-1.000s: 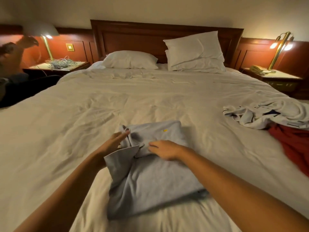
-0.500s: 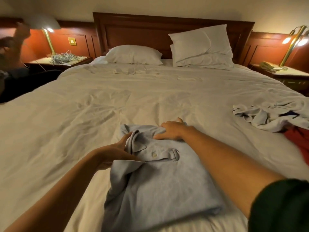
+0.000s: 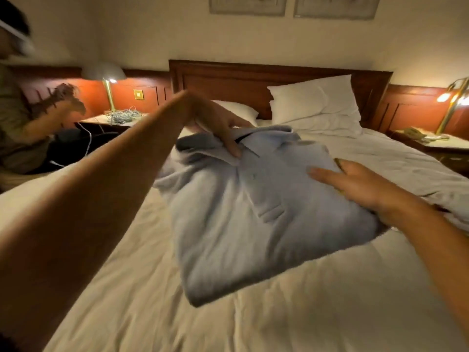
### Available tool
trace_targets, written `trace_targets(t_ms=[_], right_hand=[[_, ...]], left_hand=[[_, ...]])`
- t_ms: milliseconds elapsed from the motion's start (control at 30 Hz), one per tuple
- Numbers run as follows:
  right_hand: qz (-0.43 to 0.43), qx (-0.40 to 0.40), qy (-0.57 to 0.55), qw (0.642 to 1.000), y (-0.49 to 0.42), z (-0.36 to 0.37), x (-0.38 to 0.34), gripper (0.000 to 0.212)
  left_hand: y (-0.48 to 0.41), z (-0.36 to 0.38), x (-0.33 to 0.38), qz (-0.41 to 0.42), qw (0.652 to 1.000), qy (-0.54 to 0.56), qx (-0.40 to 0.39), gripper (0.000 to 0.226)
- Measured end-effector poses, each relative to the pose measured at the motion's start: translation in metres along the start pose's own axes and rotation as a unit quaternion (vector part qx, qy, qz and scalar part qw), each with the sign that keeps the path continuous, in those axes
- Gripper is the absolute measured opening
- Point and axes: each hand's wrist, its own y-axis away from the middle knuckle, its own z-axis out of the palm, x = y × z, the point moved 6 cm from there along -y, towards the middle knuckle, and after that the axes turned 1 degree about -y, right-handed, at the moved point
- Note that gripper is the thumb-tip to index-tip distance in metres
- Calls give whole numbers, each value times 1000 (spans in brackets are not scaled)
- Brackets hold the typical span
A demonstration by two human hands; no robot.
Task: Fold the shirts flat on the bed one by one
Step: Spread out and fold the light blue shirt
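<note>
Left hand (image 3: 215, 123) pinches the collar (image 3: 265, 135), right hand (image 3: 360, 186) grips the right edge of the shirt (image 3: 241, 224), lying lengthwise down mid-frame.

Folded light-blue polo shirt (image 3: 248, 224) held up off the bed (image 3: 304, 313), tilted. Left hand (image 3: 218, 128) pinches the shirt's collar end. Right hand (image 3: 360, 191) grips the shirt's right edge, fingers (image 3: 319, 174) on top. Beyond the shirt: white pillow (image 3: 314, 102), wooden headboard (image 3: 228, 80). Far left of the shirt: another person (image 3: 15, 128), blurred, lit lamp (image 3: 107, 80), tangled cables (image 3: 124, 116).
</note>
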Motion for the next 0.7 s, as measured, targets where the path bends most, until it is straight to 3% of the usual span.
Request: trace_targets(t_ms=[67,133,233,300,433,567,700], right_hand=[[42,53,-41,997,12,8,32,58],[102,73,-56,991,25,32,72,48],[183,74,-54,979,56,70,137,41],[189,108,-45,975,82,86,166,35],[152,204,-98,962,124,97,177,25],[142,268,-102,947,142,103,163,23],[176,226,-84,954,137,112,161,46]], left_hand=[[-33,7,6,-21,992,-105,61,55],[-61,33,0,-75,966,-200,146,69],[-72,111,-52,-75,974,-93,190,63],[-55,166,-101,-113,965,-53,230,62],[5,244,-169,-205,901,98,369,62],[42,263,-175,-166,830,250,470,44],[43,261,-161,-133,823,282,475,36]])
